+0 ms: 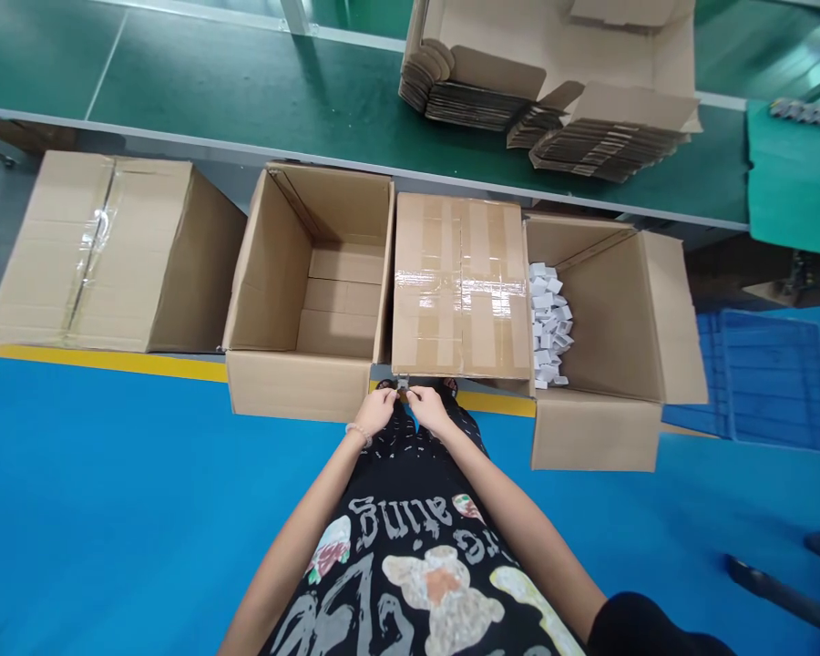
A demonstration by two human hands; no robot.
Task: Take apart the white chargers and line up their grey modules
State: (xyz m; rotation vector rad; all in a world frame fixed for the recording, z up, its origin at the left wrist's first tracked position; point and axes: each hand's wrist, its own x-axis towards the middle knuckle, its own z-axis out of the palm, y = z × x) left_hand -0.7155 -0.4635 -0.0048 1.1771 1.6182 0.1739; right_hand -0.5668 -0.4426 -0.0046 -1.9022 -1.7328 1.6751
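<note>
My left hand (375,410) and my right hand (427,407) meet low in front of my body, fingers pinched around a small greyish piece (403,384). It is too small for me to tell its kind. Just beyond my fingertips stands a taped cardboard box (462,342), its top closed. To the left is an open carton (299,383) with bare cardboard inside. On the right, another open carton (596,428) contains a heap of small white boxes (550,323) along its left side.
A closed carton (133,255) stands at far left. Behind the row runs a green worktable (246,100) bearing stacked flattened cartons (553,109). A blue crate (779,378) lies on the floor at right. Dark shoe-like shapes (785,588) show at the lower right.
</note>
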